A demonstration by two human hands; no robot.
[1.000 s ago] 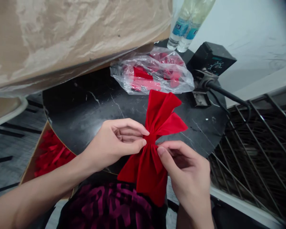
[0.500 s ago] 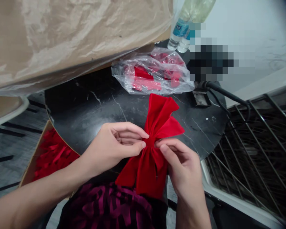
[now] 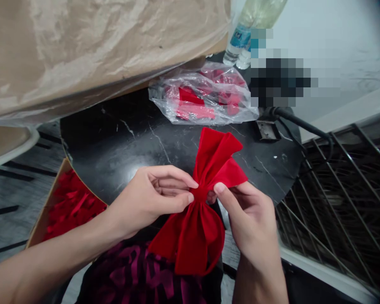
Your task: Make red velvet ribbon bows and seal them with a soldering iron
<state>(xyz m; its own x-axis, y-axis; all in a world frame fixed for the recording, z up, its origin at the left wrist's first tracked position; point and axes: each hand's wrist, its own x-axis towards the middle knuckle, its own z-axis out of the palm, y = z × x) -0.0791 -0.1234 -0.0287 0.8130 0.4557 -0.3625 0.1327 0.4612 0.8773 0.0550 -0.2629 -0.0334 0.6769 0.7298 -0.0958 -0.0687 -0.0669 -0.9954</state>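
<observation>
A red fabric bow (image 3: 196, 245) with a gathered middle is held upright over the near edge of the black round table (image 3: 114, 143). My left hand (image 3: 160, 192) pinches the gathered middle from the left between thumb and fingertips. On the other side, my right hand (image 3: 247, 211) grips the bow's upper right loop near the middle, thumb in front and fingers partly hidden behind the fabric. The bow's lower loops hang over my lap.
A clear plastic bag (image 3: 193, 101) with red pieces lies at the table's back. Behind it stand bottles (image 3: 237, 42) and a large plastic-wrapped box (image 3: 98, 50). A carton of red pieces (image 3: 71, 202) is at lower left, a metal rack (image 3: 335, 190) at right.
My right thumb has moved up from below the bow's middle onto its upper right loop. The bow's lower loops have spread and shifted slightly.
</observation>
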